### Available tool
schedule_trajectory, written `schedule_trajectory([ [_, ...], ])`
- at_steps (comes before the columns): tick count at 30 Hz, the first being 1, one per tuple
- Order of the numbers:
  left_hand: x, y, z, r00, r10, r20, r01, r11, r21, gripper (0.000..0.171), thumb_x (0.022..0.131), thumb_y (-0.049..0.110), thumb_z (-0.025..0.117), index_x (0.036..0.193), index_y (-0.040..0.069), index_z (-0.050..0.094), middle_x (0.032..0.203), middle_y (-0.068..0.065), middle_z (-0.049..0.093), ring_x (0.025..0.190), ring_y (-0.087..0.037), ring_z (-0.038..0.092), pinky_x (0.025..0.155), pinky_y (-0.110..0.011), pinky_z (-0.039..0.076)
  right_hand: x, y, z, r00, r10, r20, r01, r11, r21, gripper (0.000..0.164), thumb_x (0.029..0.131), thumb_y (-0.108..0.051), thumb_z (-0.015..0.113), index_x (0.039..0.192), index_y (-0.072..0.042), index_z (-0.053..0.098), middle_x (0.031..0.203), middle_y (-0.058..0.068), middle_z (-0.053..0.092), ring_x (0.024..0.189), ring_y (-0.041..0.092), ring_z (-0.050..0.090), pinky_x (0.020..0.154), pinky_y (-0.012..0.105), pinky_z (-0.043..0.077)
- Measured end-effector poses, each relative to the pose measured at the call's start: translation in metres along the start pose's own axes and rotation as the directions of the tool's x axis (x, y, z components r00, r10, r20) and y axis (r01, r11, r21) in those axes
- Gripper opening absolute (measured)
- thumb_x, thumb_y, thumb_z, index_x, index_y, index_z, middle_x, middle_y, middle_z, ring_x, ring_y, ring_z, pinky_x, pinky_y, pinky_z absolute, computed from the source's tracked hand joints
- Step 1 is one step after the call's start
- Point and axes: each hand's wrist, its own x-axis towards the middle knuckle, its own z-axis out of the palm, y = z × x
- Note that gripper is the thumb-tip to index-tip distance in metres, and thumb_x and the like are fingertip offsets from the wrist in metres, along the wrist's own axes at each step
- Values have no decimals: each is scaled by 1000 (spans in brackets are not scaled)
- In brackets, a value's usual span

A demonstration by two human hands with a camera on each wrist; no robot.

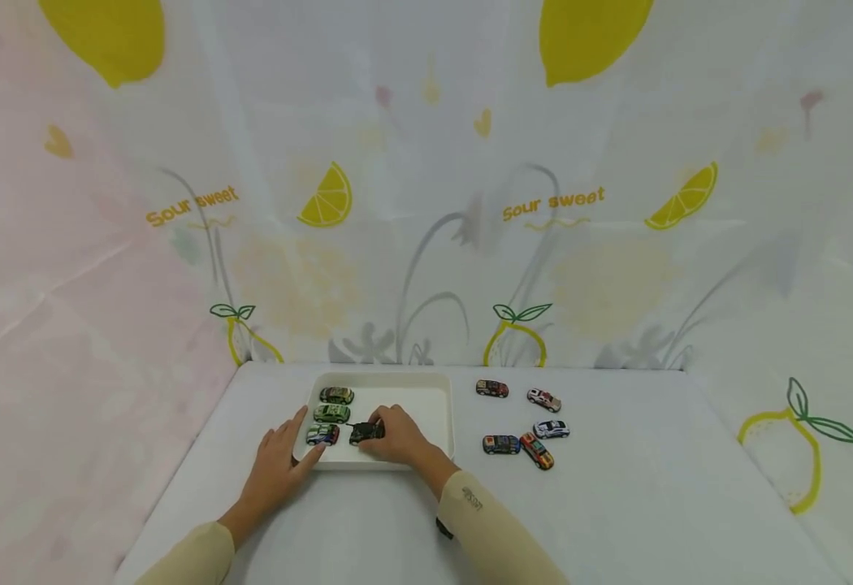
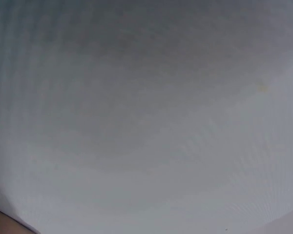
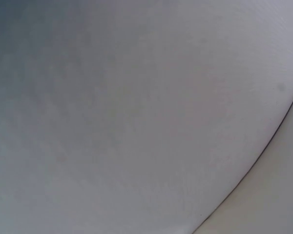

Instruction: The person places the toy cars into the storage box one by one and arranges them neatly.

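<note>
Smooth white rectangular tray (image 1: pixel 426 410), dark thin-barrelled toy vehicle (image 1: pixel 361 433), pinched by right hand (image 1: pixel 402 435), left hand (image 1: pixel 278 457) at tray's edge, fingers extended

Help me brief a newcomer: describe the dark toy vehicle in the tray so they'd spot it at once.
On the white tabletop, find the white tray. Inside it, the right hand holds the dark toy vehicle, just right of a column of three toy cars. Unlike those colourful cars, it looks mostly black.

Blurred grey-white surface (image 3: pixel 122 117), dark curved line (image 3: pixel 240 183), beige patch (image 3: pixel 273 195) lower right
</note>
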Motion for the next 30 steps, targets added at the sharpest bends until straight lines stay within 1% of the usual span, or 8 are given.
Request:
schedule_trajectory([
  [7, 5, -1, -2, 1000, 1, -7, -1, 1000, 1, 77, 86, 49, 56, 146, 13, 26, 136, -21, 46, 124, -41, 40, 103, -60, 21, 2, -4, -7, 1000, -16, 2, 16, 1000, -19, 41, 77, -39, 72, 106, -13, 61, 92, 0, 56, 80, 9, 49, 74, 25, 45],
  [12, 4, 3, 0, 1000, 7, 3, -7, 1000, -8, 76, 86, 49, 56, 145, 11, 27, 136, -22, 46, 123, -42, 41, 102, -61, 22, -1, -3, -7, 1000, 13, 4, -13, 999, -30, 42, 76, -39, 72, 107, -14, 61, 93, 0, 56, 80, 10, 49, 75, 25, 45],
  [15, 5, 4, 0, 1000, 10, -1, -10, 1000, -3, 75, 86, 48, 56, 145, 10, 28, 135, -23, 47, 123, -42, 41, 102, -60, 23, -3, -4, -7, 999, 40, 5, -40, 999, -21, 49, 76, -42, 72, 114, -14, 57, 98, 3, 53, 82, 12, 51, 75, 27, 46],
  [19, 5, 2, -1, 1000, 8, -2, -8, 1000, -3, 74, 87, 46, 56, 145, 11, 27, 134, -24, 47, 123, -42, 40, 102, -59, 22, -6, -5, -10, 999, 48, -1, -48, 998, -42, 63, 78, -50, 67, 127, -17, 45, 110, 6, 47, 83, 13, 55, 74, 29, 49],
  [22, 5, 1, -2, 1000, 1, 10, -1, 1000, -9, 74, 87, 47, 56, 146, 12, 26, 134, -24, 46, 124, -42, 39, 103, -59, 20, -9, -4, -19, 1000, 16, -25, -18, 997, -77, 66, 81, -54, 61, 133, -20, 38, 120, 8, 42, 83, 14, 56, 72, 29, 50],
  [25, 3, 0, -2, 1000, -4, 18, 4, 1000, -12, 75, 87, 47, 55, 146, 13, 25, 134, -25, 46, 124, -42, 39, 103, -59, 20, -14, 3, -33, 997, -56, -62, 49, 992, -114, 66, 85, -56, 54, 137, -20, 35, 128, 9, 37, 90, 17, 57, 74, 31, 50],
  [27, 3, 0, -1, 1000, -4, 19, 5, 1000, -12, 75, 87, 47, 55, 146, 13, 25, 134, -25, 47, 124, -42, 39, 103, -59, 20, -15, 11, -44, 989, -114, -96, 97, 981, -168, 67, 85, -58, 50, 138, -20, 33, 134, 10, 35, 97, 19, 57, 78, 33, 50],
  [30, 3, -1, 0, 1000, 3, 10, -3, 1000, -18, 74, 87, 46, 55, 146, 12, 26, 134, -24, 47, 124, -41, 39, 103, -59, 21, -15, 25, -60, 977, -164, -138, 127, 962, -241, 70, 85, -61, 48, 141, -22, 30, 142, 11, 29, 110, 20, 53, 88, 39, 48],
])
